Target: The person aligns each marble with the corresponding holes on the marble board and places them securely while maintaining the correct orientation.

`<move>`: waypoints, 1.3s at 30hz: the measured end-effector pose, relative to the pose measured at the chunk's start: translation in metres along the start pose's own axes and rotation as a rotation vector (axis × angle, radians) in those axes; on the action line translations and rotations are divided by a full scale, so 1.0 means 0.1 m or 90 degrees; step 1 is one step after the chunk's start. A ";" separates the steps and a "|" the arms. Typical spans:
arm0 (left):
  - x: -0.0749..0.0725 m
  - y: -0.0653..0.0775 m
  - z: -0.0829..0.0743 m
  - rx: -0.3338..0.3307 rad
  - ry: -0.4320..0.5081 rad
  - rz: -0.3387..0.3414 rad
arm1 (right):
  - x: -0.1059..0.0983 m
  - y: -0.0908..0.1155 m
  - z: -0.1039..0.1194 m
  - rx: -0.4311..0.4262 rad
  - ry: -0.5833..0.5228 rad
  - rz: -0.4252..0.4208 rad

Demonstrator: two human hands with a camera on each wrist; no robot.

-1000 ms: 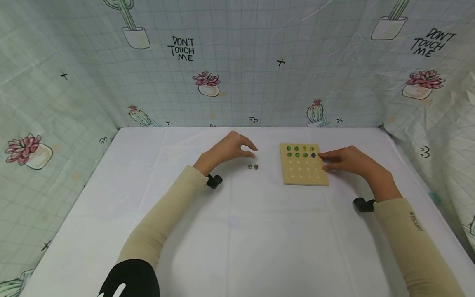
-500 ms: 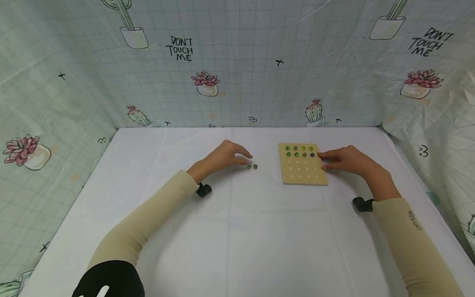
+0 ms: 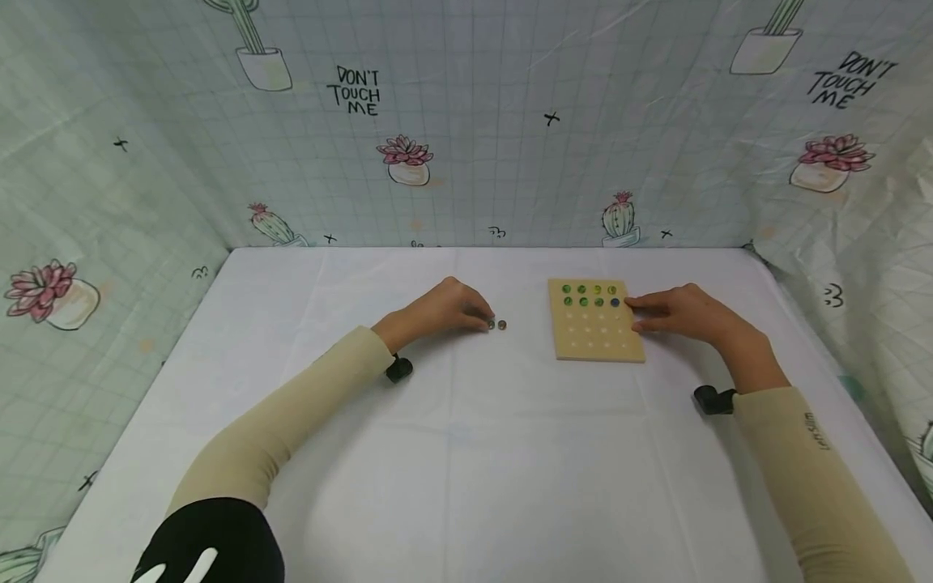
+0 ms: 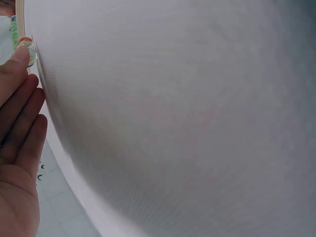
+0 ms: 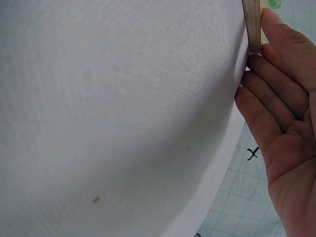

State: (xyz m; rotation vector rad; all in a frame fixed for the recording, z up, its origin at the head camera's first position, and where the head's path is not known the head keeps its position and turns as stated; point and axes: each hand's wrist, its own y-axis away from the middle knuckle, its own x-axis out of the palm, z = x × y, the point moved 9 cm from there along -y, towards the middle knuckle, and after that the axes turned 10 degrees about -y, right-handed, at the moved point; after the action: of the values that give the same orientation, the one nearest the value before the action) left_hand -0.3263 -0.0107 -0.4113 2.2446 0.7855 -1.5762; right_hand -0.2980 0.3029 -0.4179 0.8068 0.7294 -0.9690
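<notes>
My left hand (image 3: 445,308) pinches a clear glass marble (image 4: 32,57) between thumb and fingertips, low over the white table. A second marble (image 3: 502,325) lies just to its right. Further right is a square wooden board (image 3: 581,350) with rows of small hollows. Green and yellowish marbles (image 3: 583,302) and one blue marble (image 3: 615,302) fill its two far rows; the nearer hollows hold none. My right hand (image 3: 688,312) grips the board's right edge, its thumb on the top face and its other fingers against the side.
The white cloth-covered table (image 3: 452,453) reaches back to a hanging curtain (image 3: 466,121) printed with cacti and lettering. More curtain closes in the left and right sides. A black wrist camera (image 3: 399,369) sits under the left wrist, and another camera (image 3: 714,400) by the right.
My left hand has come down and toward me, and its thumb and fingers have closed on the left one of the two loose marbles. The right hand and the board have stayed in place.
</notes>
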 end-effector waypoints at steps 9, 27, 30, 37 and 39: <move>0.01 -0.04 -0.03 0.007 -0.031 0.011 | 0.00 -0.01 -0.01 -0.005 0.001 -0.001; 0.01 0.01 0.01 -0.032 -0.018 0.004 | 0.01 -0.01 -0.01 0.010 -0.010 0.001; 0.00 0.03 0.02 -0.039 -0.016 0.002 | 0.01 -0.01 -0.02 0.014 -0.011 0.001; -0.02 0.06 0.02 -0.044 -0.009 -0.009 | 0.00 0.00 0.00 0.006 -0.005 0.000; -0.03 0.07 0.02 -0.045 -0.004 -0.014 | 0.00 0.00 0.00 0.003 -0.004 -0.001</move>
State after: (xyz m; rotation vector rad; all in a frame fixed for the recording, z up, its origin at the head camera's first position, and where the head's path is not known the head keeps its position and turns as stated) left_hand -0.3247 -0.0180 -0.4095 2.1880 0.8536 -1.5398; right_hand -0.2981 0.3032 -0.4175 0.8070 0.7236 -0.9741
